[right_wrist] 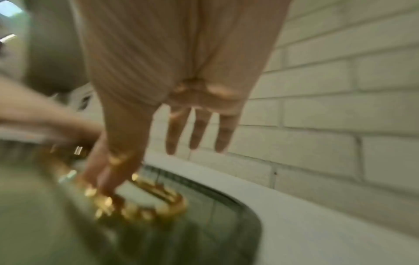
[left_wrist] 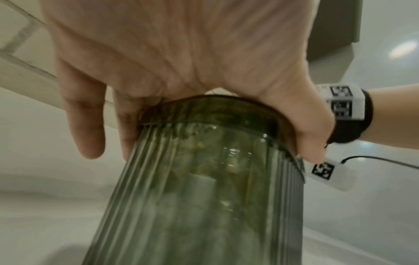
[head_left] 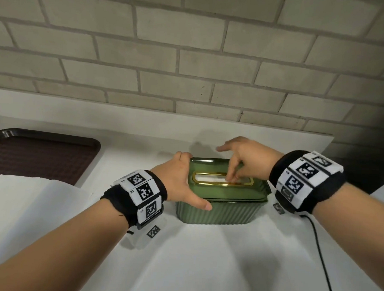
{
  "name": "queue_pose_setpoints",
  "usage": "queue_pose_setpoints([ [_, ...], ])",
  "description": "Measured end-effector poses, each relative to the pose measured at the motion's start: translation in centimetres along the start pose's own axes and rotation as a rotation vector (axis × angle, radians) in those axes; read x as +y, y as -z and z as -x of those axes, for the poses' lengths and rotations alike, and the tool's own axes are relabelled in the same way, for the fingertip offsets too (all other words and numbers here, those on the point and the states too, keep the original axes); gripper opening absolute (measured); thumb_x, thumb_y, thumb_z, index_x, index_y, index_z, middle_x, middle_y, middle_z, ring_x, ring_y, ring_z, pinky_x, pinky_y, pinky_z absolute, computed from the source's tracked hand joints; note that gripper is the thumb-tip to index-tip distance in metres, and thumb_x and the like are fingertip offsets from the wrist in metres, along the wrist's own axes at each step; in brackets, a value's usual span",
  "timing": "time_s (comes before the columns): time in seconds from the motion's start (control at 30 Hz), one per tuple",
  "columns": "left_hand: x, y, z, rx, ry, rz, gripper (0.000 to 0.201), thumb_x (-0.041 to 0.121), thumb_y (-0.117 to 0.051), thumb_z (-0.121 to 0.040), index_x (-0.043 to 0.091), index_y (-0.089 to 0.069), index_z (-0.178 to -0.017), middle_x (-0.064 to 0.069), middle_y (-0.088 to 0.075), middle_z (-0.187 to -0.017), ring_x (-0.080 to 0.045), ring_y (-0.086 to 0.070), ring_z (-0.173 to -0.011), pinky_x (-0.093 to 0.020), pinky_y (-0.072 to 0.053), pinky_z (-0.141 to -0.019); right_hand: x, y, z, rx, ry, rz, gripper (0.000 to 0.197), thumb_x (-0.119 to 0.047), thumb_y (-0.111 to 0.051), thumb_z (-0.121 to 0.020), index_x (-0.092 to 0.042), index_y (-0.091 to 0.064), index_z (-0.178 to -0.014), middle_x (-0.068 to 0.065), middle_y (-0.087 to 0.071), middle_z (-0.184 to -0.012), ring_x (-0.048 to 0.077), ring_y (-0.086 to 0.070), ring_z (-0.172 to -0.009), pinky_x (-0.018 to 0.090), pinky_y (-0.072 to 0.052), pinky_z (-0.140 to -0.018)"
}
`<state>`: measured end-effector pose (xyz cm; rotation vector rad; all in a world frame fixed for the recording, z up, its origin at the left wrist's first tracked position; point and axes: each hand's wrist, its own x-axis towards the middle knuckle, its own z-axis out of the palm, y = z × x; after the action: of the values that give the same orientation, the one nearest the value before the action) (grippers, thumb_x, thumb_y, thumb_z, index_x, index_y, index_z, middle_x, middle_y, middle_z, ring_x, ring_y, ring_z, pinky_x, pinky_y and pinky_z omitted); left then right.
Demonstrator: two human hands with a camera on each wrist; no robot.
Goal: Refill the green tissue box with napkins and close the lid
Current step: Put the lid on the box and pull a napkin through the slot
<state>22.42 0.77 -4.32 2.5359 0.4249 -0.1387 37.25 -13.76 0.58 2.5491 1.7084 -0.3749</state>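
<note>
The left hand (head_left: 180, 182) clasps the end of the green tissue box (head_left: 218, 210), thumb along the front. The right hand (head_left: 246, 157) hovers above it, thumb and forefinger pinched downward (other fingers (right_wrist: 199, 132) straight).

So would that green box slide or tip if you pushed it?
The green tissue box looks low and wide, so sliding seems likelier than tipping. Its glossy ribbed wall may be slippery; perhaps that is why the left hand braces its end.
</note>
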Motion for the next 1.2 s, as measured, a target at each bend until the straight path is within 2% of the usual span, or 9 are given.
queue_pose_setpoints([
  [0.2, -0.5, 0.3, 0.0, -0.04, -0.032, -0.001, 0.124, 0.064, -0.081, -0.046, 0.021, -0.018, -0.143, 0.006, -0.032, -0.135, -0.011, -0.046, -0.118, -0.032, -0.045, -0.101, -0.1, -1.4, -0.7, -0.009, 0.404, 0.406, 0.046, -0.019, -0.068, -0.083, -0.04, -0.06, -0.123, 0.005, -0.023, -0.157, 0.029, -0.018, -0.145, 0.045, -0.027, -0.112],
  [0.3, -0.5, 0.2, 0.0, -0.042, -0.037, 0.025, 0.122, 0.062, -0.082, -0.046, 0.022, -0.019, -0.142, 0.007, -0.033, -0.133, -0.01, -0.047, -0.116, -0.031, -0.046, -0.101, -0.5, -1.4, -1.6, 0.048, 0.472, 0.454, 0.037, -0.018, -0.082, -0.064, -0.03, -0.073, -0.098, 0.013, -0.042, -0.147, 0.038, -0.037, -0.136, 0.051, -0.038, -0.101],
  [0.37, -0.6, 0.2, 0.0, -0.039, -0.041, 0.043, 0.122, 0.061, -0.083, -0.046, 0.023, -0.019, -0.142, 0.007, -0.032, -0.134, -0.009, -0.046, -0.117, -0.03, -0.045, -0.101, -0.7, -1.9, -2.2, 0.075, 0.43, 0.397, 0.036, -0.02, -0.077, -0.07, -0.028, -0.071, -0.105, 0.008, -0.037, -0.15, 0.032, -0.032, -0.14, 0.046, -0.031, -0.107],
  [0.5, -0.5, 0.2, 0.0, -0.038, -0.042, 0.036, 0.123, 0.061, -0.083, -0.047, 0.022, -0.017, -0.143, 0.007, -0.03, -0.136, -0.009, -0.045, -0.119, -0.029, -0.044, -0.103, 0.2, -3.2, -3.2, 0.032, 0.254, 0.187, 0.072, -0.024, -0.059, -0.085, -0.029, -0.026, -0.148, -0.006, -0.013, -0.158, 0.014, -0.011, -0.144, 0.026, -0.011, -0.112],
  [0.63, -0.5, 0.2, 0.0, -0.043, -0.037, 0.032, 0.121, 0.06, -0.083, -0.047, 0.023, -0.018, -0.142, 0.008, -0.031, -0.135, -0.009, -0.045, -0.117, -0.03, -0.044, -0.102, 0.9, -3.3, -2.8, 0.056, 0.409, 0.353, 0.038, -0.027, -0.062, -0.085, -0.024, -0.061, -0.123, -0.001, -0.021, -0.156, 0.01, -0.004, -0.136, 0.031, -0.014, -0.11],
  [0.73, -0.5, 0.3, 0.1, -0.049, -0.036, 0.016, 0.121, 0.062, -0.082, -0.047, 0.024, -0.018, -0.142, 0.008, -0.031, -0.134, -0.009, -0.045, -0.116, -0.031, -0.045, -0.101, 0.8, -2.7, -2.1, 0.101, 0.52, 0.399, 0.012, -0.026, -0.069, -0.075, -0.029, -0.069, -0.086, 0.012, -0.047, -0.141, 0.034, -0.043, -0.129, 0.046, -0.044, -0.093],
  [0.87, -0.5, 0.3, 0.1, -0.054, -0.035, 0.01, 0.123, 0.063, -0.081, -0.046, 0.025, -0.016, -0.143, 0.008, -0.03, -0.135, -0.01, -0.045, -0.118, -0.032, -0.045, -0.102, 1.0, -2.1, -0.9, 0.16, 0.564, 0.366, 0.005, -0.035, -0.051, -0.081, -0.033, -0.056, -0.082, 0.009, -0.052, -0.134, 0.031, -0.054, -0.119, 0.04, -0.049, -0.086],
  [1.03, -0.6, 0.3, -0.1, -0.05, -0.031, -0.003, 0.125, 0.068, -0.079, -0.044, 0.026, -0.015, -0.143, 0.009, -0.03, -0.136, -0.01, -0.043, -0.121, -0.032, -0.044, -0.103, 0.8, -2.6, 0.3, 0.238, 0.495, 0.445, 0.028, -0.029, -0.068, -0.071, -0.032, -0.045, -0.086, 0.002, -0.06, -0.111, 0.021, -0.061, -0.09, 0.027, -0.051, -0.072],
  [1.2, -0.5, 0.7, -0.1, -0.046, -0.063, -0.104, 0.12, 0.072, -0.072, -0.053, 0.022, -0.016, -0.146, 0.006, -0.026, -0.142, -0.013, -0.037, -0.13, -0.034, -0.038, -0.109, 0.9, -3.2, 0.9, 0.306, 0.452, 0.489, 0.021, -0.022, -0.036, -0.078, -0.028, -0.055, -0.084, -0.006, -0.059, -0.086, 0.009, -0.054, -0.074, 0.018, -0.044, -0.065],
])
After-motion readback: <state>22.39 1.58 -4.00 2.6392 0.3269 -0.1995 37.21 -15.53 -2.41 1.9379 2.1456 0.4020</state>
